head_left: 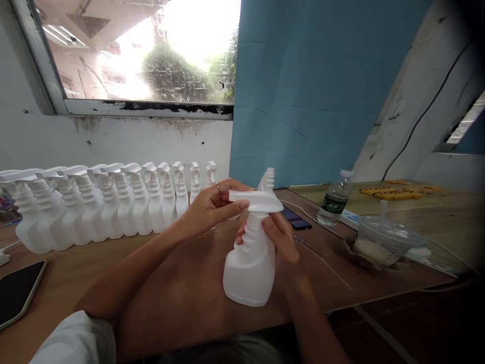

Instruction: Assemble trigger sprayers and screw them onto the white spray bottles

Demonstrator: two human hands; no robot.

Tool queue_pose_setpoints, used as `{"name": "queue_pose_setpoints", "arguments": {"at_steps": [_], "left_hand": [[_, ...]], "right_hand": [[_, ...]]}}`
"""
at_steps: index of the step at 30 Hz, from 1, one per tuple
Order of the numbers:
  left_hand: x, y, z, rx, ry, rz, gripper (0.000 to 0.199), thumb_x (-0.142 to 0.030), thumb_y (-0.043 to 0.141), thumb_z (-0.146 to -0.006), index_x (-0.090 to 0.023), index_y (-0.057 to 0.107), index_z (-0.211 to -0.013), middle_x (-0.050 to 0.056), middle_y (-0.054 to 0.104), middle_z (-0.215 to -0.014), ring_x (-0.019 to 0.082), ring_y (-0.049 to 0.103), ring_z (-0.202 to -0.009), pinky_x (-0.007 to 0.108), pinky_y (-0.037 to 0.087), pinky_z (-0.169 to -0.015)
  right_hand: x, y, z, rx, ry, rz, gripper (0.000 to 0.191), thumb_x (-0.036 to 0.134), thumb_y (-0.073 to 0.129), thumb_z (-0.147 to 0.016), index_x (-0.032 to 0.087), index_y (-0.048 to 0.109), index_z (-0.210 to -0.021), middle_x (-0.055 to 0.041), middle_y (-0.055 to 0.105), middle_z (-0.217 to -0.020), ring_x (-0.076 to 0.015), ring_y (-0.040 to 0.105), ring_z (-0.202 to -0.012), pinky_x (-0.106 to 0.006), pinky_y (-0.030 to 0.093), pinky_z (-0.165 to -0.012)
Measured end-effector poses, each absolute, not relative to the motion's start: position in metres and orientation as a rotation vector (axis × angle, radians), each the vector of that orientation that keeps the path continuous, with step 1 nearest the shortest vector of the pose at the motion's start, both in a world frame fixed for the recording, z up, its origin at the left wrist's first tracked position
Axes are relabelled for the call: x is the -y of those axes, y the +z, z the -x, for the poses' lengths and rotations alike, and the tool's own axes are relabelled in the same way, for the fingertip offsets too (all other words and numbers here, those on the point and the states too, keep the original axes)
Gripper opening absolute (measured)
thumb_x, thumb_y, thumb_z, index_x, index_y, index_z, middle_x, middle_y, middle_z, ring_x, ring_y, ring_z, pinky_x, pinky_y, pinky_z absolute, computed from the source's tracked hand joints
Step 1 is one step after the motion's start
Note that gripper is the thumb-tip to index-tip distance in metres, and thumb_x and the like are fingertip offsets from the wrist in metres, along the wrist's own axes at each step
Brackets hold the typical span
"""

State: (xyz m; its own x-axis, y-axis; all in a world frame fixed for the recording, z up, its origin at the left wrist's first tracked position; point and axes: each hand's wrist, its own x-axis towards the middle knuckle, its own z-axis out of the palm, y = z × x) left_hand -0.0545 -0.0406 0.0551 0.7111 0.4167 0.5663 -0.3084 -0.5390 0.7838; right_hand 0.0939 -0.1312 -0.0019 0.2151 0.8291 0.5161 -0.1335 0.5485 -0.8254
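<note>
A white plastic spray bottle (pixel 248 273) is held upright in front of me, its base at or just above the table. My left hand (pixel 220 205) pinches the nozzle end of its white trigger spray head (pixel 257 201), thumb in front. My right hand (pixel 282 237) grips the bottle's ribbed neck from the right, with fingertips showing on the left side. The spray head sits on the neck; how tightly it is fastened I cannot tell. Just behind stands a bottle with a bare ribbed neck (pixel 269 179), mostly hidden.
Several white spray bottles with heads (pixel 109 207) stand in a row along the wall at left. A phone (pixel 20 290) lies at front left, another phone (pixel 297 218) behind my right hand. Rightward are a water bottle (pixel 335 199), a lidded plastic bowl (pixel 379 242) and a thin tube (pixel 328 265).
</note>
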Motion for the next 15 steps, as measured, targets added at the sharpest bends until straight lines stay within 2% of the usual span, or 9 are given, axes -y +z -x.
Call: {"name": "queue_pose_setpoints", "arguments": {"at_steps": [4, 9, 13, 15], "left_hand": [[0.041, 0.054, 0.053, -0.073, 0.942, -1.927, 0.022, -0.033, 0.068, -0.089, -0.019, 0.067, -0.106, -0.002, 0.056, -0.072, 0.007, 0.051, -0.060, 0.017, 0.042, -0.054], [0.040, 0.056, 0.055, -0.135, 0.976, -2.023, 0.028, -0.038, 0.066, -0.089, -0.020, 0.067, -0.111, 0.000, 0.062, -0.078, 0.009, 0.055, -0.063, 0.019, 0.045, -0.056], [0.035, 0.066, 0.068, -0.224, 1.126, -2.300, 0.031, -0.044, 0.056, -0.094, -0.020, 0.070, -0.108, 0.006, 0.069, -0.092, 0.013, 0.060, -0.076, 0.023, 0.048, -0.066], [0.033, 0.074, 0.079, -0.260, 1.266, -2.328, 0.033, -0.045, 0.054, -0.095, -0.020, 0.069, -0.110, 0.006, 0.069, -0.092, 0.014, 0.062, -0.079, 0.023, 0.048, -0.067]], "right_hand": [[0.129, -0.003, -0.096, 1.222, 0.777, 0.727, 0.029, 0.043, 0.066, -0.086, 0.025, 0.057, -0.106, -0.0013, 0.065, -0.074, -0.0184, 0.065, -0.059, -0.031, 0.051, -0.053], [0.126, -0.005, -0.098, 1.163, 0.801, 0.783, 0.032, 0.041, 0.071, -0.083, 0.025, 0.054, -0.106, 0.0013, 0.064, -0.073, -0.0158, 0.064, -0.057, -0.030, 0.052, -0.054], [0.126, 0.002, -0.107, 1.217, 1.048, 0.846, 0.028, 0.036, 0.074, -0.078, 0.023, 0.057, -0.096, 0.0005, 0.063, -0.076, -0.0155, 0.063, -0.065, -0.031, 0.053, -0.062], [0.125, 0.006, -0.111, 1.283, 1.165, 0.840, 0.025, 0.032, 0.075, -0.075, 0.022, 0.059, -0.091, 0.0006, 0.061, -0.079, -0.0146, 0.061, -0.068, -0.030, 0.052, -0.066]]}}
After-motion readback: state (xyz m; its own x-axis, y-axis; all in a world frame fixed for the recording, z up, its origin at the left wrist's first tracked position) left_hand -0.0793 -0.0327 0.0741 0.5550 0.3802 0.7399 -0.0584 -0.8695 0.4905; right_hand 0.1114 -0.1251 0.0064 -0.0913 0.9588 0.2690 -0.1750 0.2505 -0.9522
